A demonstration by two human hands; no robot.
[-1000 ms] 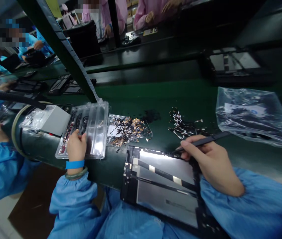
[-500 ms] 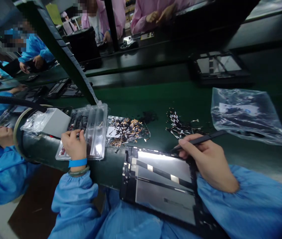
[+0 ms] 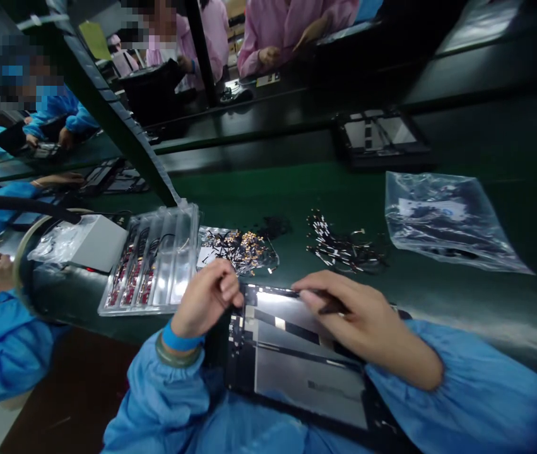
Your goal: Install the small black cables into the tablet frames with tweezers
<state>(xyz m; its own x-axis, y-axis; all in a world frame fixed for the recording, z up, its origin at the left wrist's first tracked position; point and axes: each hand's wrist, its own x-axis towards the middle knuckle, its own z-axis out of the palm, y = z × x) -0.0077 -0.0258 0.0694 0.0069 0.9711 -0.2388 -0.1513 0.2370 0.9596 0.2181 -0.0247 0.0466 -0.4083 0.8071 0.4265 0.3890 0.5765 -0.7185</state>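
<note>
Metal-backed tablet (image 3: 306,372) lay near; left hand (image 3: 209,299) curled at its far-left corner, contents unclear; right hand (image 3: 358,318) pinched dark stylus (image 3: 327,308) for pressing.

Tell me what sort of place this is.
Most likely an electronics assembly line: an opened tablet under the hands, a clear tray of small parts, and gowned workers along a green conveyor belt.
</note>
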